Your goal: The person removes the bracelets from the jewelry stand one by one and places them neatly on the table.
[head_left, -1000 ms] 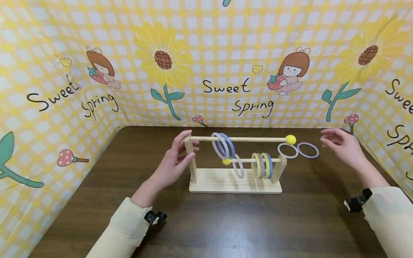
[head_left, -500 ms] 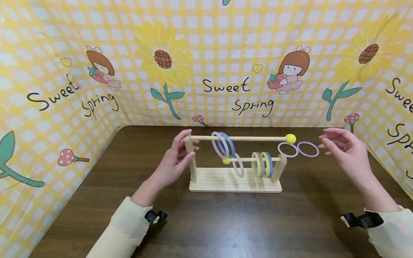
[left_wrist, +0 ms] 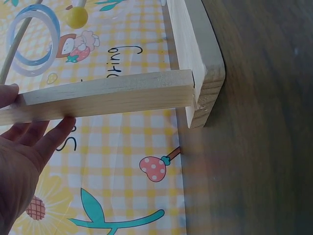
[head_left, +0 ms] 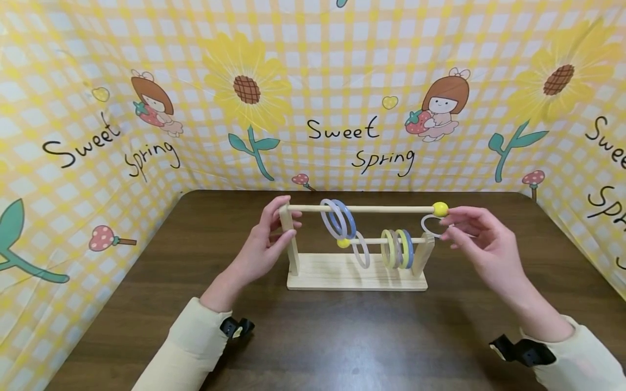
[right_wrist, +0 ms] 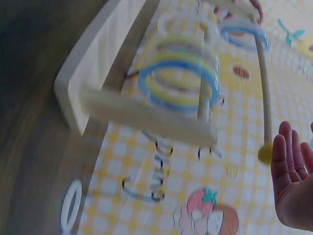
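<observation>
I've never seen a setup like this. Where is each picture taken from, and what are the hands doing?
There is no machine: a person works with bare hands. The head view comes from a camera worn on the head; the other two come from cameras on the wrists. On the table is a wooden ring stand, with two rings on its upper rod and five rings on its lower rod. Behind its right end lies at least one pale ring. The left hand grips the left post. The right hand is by the yellow ball ending the upper rod, holding nothing visible; whether it touches the ball is unclear.
</observation>
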Available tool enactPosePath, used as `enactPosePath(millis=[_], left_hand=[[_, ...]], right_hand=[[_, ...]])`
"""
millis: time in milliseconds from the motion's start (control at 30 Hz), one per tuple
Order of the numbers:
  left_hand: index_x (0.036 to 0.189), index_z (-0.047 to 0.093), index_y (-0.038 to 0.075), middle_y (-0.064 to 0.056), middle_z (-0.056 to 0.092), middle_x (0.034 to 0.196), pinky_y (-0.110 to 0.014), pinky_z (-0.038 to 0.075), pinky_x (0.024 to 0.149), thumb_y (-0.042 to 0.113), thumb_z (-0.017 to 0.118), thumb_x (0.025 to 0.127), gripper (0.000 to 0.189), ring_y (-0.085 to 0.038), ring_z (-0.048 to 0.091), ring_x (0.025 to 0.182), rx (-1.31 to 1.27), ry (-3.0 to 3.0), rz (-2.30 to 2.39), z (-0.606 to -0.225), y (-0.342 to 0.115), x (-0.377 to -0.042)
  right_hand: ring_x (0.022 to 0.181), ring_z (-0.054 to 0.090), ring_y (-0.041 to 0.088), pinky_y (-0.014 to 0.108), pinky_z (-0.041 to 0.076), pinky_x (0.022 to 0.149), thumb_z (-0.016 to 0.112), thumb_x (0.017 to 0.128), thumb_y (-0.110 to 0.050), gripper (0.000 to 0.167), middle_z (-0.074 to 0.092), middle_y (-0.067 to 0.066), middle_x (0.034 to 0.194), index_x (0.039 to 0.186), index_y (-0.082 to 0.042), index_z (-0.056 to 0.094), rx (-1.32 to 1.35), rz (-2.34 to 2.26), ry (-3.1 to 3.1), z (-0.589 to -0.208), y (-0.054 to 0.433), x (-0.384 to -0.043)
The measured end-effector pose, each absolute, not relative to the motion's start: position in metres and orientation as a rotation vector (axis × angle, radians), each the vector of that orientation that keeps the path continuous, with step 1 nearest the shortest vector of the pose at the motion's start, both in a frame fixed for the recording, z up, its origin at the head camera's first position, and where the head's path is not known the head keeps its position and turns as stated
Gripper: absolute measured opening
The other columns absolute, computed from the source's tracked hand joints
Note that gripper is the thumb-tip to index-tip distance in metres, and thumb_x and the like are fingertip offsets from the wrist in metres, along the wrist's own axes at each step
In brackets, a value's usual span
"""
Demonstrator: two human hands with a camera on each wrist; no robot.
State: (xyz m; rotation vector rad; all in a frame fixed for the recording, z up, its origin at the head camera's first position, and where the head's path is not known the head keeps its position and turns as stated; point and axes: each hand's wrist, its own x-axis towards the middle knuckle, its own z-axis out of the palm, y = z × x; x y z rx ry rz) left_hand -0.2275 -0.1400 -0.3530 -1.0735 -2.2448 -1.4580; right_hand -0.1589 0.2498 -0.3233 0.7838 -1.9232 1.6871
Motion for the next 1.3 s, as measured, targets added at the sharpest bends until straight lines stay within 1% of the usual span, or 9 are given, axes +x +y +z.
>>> enactPosePath(millis=[300, 400, 533, 600, 800, 933, 1033, 1200, 1300], left_hand=[[0.144, 0.025, 0.018, -0.016, 0.057, 0.122, -0.047, 0.054, 0.082, -0.008, 0.055, 0.094, 0.064, -0.034, 0.062, 0.107, -1.071, -2.242, -1.469, -0.353, -0.140, -0.227], [0.145, 0.025, 0.018, -0.016, 0.056, 0.123, -0.047, 0.054, 0.082, -0.007, 0.055, 0.095, 0.064, -0.035, 0.062, 0.107, -1.069, -2.244, -1.472, -0.353, -0.140, -0.227], [0.145, 0.024, 0.017, -0.016, 0.056, 0.123, -0.045, 0.055, 0.081, -0.007, 0.054, 0.095, 0.062, -0.034, 0.062, 0.107, -1.069, -2.245, -1.478, -0.353, -0.141, -0.227], [0.145, 0.024, 0.017, -0.016, 0.056, 0.123, -0.045, 0.055, 0.081, -0.007, 0.053, 0.096, 0.062, -0.035, 0.062, 0.107, -1.070, -2.243, -1.482, -0.354, -0.141, -0.227], [0.145, 0.025, 0.017, -0.016, 0.056, 0.123, -0.043, 0.055, 0.081, -0.007, 0.054, 0.096, 0.062, -0.033, 0.062, 0.107, -1.075, -2.246, -1.482, -0.354, -0.140, -0.227], [0.145, 0.025, 0.017, -0.016, 0.056, 0.123, -0.042, 0.055, 0.082, -0.007, 0.054, 0.096, 0.062, -0.034, 0.062, 0.107, -1.077, -2.242, -1.486, -0.354, -0.140, -0.227], [0.145, 0.024, 0.018, -0.016, 0.056, 0.123, -0.043, 0.055, 0.082, -0.007, 0.054, 0.096, 0.062, -0.036, 0.061, 0.107, -1.078, -2.242, -1.487, -0.354, -0.140, -0.227], [0.145, 0.024, 0.018, -0.015, 0.056, 0.124, -0.043, 0.055, 0.082, -0.006, 0.054, 0.095, 0.063, -0.032, 0.062, 0.108, -1.074, -2.242, -1.489, -0.354, -0.139, -0.227], [0.145, 0.024, 0.018, -0.015, 0.056, 0.124, -0.042, 0.054, 0.083, -0.006, 0.054, 0.095, 0.063, -0.031, 0.062, 0.108, -1.070, -2.242, -1.491, -0.354, -0.140, -0.227]], right_hand=[[0.083, 0.067, 0.014, 0.020, 0.053, 0.068, 0.060, 0.087, 0.018, 0.031, 0.067, 0.012, 0.105, 0.116, 0.010, 0.056, 0.818, 1.601, -2.086, -0.330, 0.206, -0.162], [0.084, 0.067, 0.015, 0.023, 0.053, 0.066, 0.061, 0.087, 0.017, 0.032, 0.068, 0.009, 0.106, 0.116, 0.004, 0.059, 0.830, 1.616, -2.113, -0.334, 0.192, -0.164], [0.087, 0.066, 0.016, 0.025, 0.053, 0.063, 0.064, 0.089, 0.009, 0.030, 0.067, 0.000, 0.108, 0.117, -0.004, 0.061, 0.818, 1.598, -2.181, -0.338, 0.175, -0.169], [0.089, 0.066, 0.016, 0.026, 0.052, 0.063, 0.065, 0.090, 0.005, 0.030, 0.066, 0.001, 0.110, 0.117, -0.005, 0.060, 0.804, 1.609, -2.205, -0.341, 0.168, -0.172], [0.089, 0.064, 0.015, 0.025, 0.053, 0.067, 0.066, 0.090, 0.003, 0.029, 0.065, 0.012, 0.113, 0.117, -0.003, 0.058, 0.761, 1.677, -2.204, -0.345, 0.152, -0.180], [0.087, 0.065, 0.020, 0.027, 0.054, 0.069, 0.066, 0.090, 0.001, 0.028, 0.066, 0.012, 0.112, 0.117, -0.002, 0.058, 0.735, 1.715, -2.204, -0.345, 0.142, -0.183], [0.085, 0.065, 0.021, 0.028, 0.055, 0.070, 0.067, 0.091, 0.000, 0.027, 0.067, 0.011, 0.106, 0.116, -0.002, 0.058, 0.709, 1.725, -2.208, -0.346, 0.136, -0.185], [0.081, 0.065, 0.027, 0.028, 0.055, 0.067, 0.066, 0.091, 0.002, 0.025, 0.068, 0.013, 0.096, 0.113, 0.001, 0.056, 0.689, 1.754, -2.175, -0.347, 0.128, -0.187], [0.079, 0.065, 0.028, 0.029, 0.055, 0.065, 0.065, 0.091, 0.003, 0.024, 0.067, 0.015, 0.094, 0.112, 0.002, 0.056, 0.691, 1.774, -2.153, -0.347, 0.126, -0.188]])
